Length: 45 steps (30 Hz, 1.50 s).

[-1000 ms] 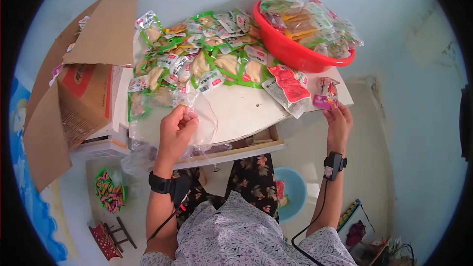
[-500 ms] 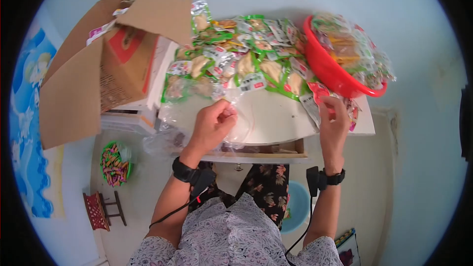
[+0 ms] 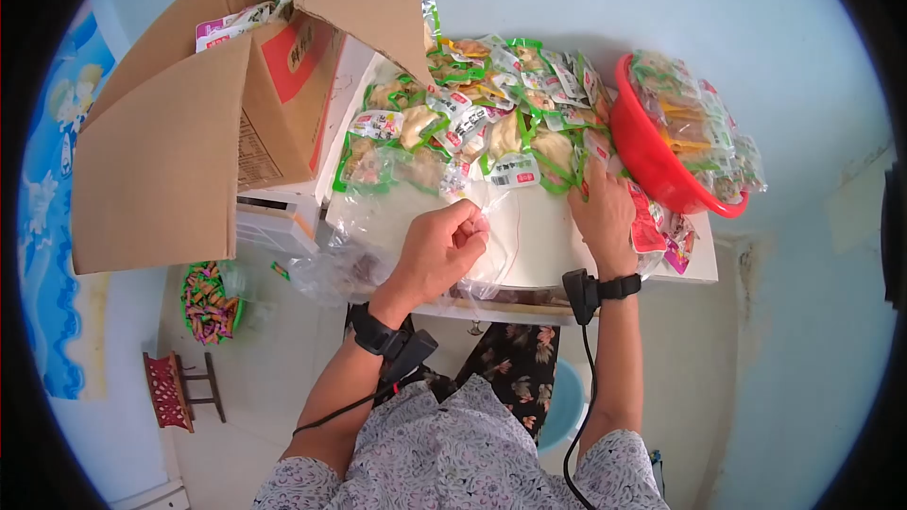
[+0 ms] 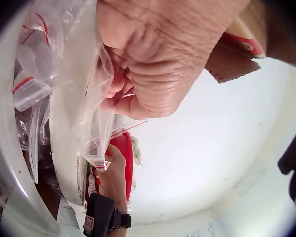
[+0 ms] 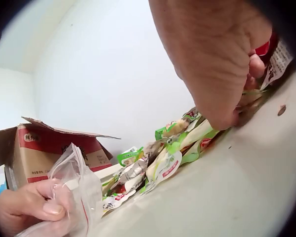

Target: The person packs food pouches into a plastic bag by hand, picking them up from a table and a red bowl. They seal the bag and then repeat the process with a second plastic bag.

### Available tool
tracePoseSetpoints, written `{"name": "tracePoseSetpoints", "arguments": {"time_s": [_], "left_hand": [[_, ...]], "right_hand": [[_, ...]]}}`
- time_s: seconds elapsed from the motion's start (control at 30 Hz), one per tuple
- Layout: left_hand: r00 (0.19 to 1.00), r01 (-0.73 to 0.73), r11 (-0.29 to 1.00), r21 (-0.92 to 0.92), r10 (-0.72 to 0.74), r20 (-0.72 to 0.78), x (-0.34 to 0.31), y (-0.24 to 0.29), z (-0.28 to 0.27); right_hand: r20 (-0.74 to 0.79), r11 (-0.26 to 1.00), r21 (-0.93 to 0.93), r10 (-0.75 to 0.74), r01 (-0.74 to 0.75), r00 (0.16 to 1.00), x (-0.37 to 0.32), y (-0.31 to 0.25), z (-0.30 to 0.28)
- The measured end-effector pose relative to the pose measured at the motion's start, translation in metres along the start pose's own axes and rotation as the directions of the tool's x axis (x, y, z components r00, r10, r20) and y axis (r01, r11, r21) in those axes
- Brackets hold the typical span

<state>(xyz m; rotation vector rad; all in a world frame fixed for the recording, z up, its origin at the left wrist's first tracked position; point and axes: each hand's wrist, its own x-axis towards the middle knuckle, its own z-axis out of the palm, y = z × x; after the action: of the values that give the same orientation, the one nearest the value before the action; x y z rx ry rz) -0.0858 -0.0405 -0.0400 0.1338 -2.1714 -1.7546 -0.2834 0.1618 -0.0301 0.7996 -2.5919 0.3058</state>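
Observation:
My left hand [image 3: 442, 250] pinches the edge of a clear zip bag [image 5: 86, 190] with a red line along its seal, held over the front of the white table [image 3: 553, 255]. My right hand [image 3: 605, 212] reaches down at the right end of a heap of vacuum-packed food packets [image 3: 505, 137] with green edges. Its thumb and curled fingers are right at a packet's edge, close to the tabletop; I cannot tell whether they grip it. Beside this hand lie a red-and-silver packet [image 3: 646, 222] and a small purple-and-red packet [image 3: 680, 250].
A red basin [image 3: 652, 151] piled with bagged packets [image 3: 694, 123] stands at the back right. An opened cardboard box [image 3: 302, 99] stands at the left, its flaps reaching toward the heap. More clear bags [image 4: 37, 74] lie in the open drawer [image 3: 505, 312] below the tabletop.
My right hand has let go of the small purple-and-red packet at the table's right edge and moved left to the heap. The left hand still holds the bag. The head view has shifted.

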Motion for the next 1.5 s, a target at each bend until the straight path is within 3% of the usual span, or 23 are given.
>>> {"name": "tracePoseSetpoints", "arguments": {"time_s": [0.13,0.23,0.27,0.33,0.4,0.5,0.7,0.77,0.8,0.9,1.03,1.13,1.2,1.33,1.43,1.5], "left_hand": [[1.000,0.000,1.000,-0.008,0.000,-0.002,0.000,0.001,0.000],[1.000,0.010,1.000,0.009,-0.010,-0.008,-0.001,0.002,0.000],[1.000,0.009,1.000,0.018,-0.009,-0.009,-0.001,0.001,0.000],[1.000,0.009,1.000,0.017,-0.009,-0.013,0.000,0.000,0.001],[1.000,0.003,1.000,0.027,-0.002,-0.013,0.000,0.000,0.001],[1.000,0.019,1.000,-0.015,-0.019,-0.012,0.001,-0.005,0.002],[0.999,0.029,0.995,-0.095,-0.027,0.018,0.004,-0.010,0.002],[0.994,0.100,0.982,-0.162,-0.093,0.052,0.006,0.004,0.000],[0.990,0.135,0.972,-0.193,-0.124,0.067,0.006,0.009,0.000],[0.977,0.212,0.950,-0.231,-0.204,0.057,0.006,0.011,-0.001],[0.987,0.159,0.956,-0.245,-0.164,0.003,0.001,0.014,0.006],[0.993,0.085,0.962,-0.258,-0.101,-0.052,0.000,0.008,0.006],[0.995,0.015,0.952,-0.306,-0.045,-0.091,-0.002,0.008,0.006],[0.998,0.063,0.934,-0.352,-0.059,0.024,-0.007,0.007,0.000],[0.999,0.044,0.928,-0.371,-0.041,0.015,-0.006,0.001,-0.006],[0.999,0.045,0.922,-0.385,-0.033,0.038,-0.006,-0.001,-0.013]], "right_hand": [[-0.079,0.989,0.147,0.045,-0.033,0.996,-0.014,0.000,-0.011],[-0.227,0.921,0.386,0.149,-0.051,0.962,-0.035,-0.024,-0.038],[-0.152,0.860,0.494,0.228,-0.125,0.962,-0.044,-0.027,-0.045],[0.026,0.482,0.850,0.367,-0.214,0.930,-0.062,-0.026,-0.046],[0.234,-0.008,0.967,0.406,-0.253,0.883,-0.075,-0.031,-0.052],[0.327,-0.298,0.929,0.391,-0.217,0.860,-0.090,-0.039,-0.055],[0.385,-0.401,0.882,0.314,-0.246,0.868,-0.105,-0.071,-0.047],[0.434,-0.436,0.851,0.273,-0.291,0.859,-0.109,-0.081,-0.045],[0.460,-0.407,0.849,0.258,-0.336,0.850,-0.111,-0.086,-0.040],[0.365,-0.286,0.918,0.333,-0.276,0.869,-0.114,-0.107,-0.035],[0.291,-0.252,0.946,0.379,-0.204,0.879,-0.108,-0.115,-0.033],[0.325,-0.429,0.888,0.329,-0.167,0.886,-0.105,-0.119,-0.038],[0.327,-0.463,0.877,0.372,-0.132,0.869,-0.105,-0.125,-0.040],[0.335,-0.512,0.851,0.363,-0.114,0.870,-0.110,-0.128,-0.032],[0.342,-0.374,0.901,0.302,-0.219,0.890,-0.107,-0.123,-0.037],[0.309,-0.341,0.917,0.285,-0.205,0.907,-0.101,-0.108,-0.043]]}}
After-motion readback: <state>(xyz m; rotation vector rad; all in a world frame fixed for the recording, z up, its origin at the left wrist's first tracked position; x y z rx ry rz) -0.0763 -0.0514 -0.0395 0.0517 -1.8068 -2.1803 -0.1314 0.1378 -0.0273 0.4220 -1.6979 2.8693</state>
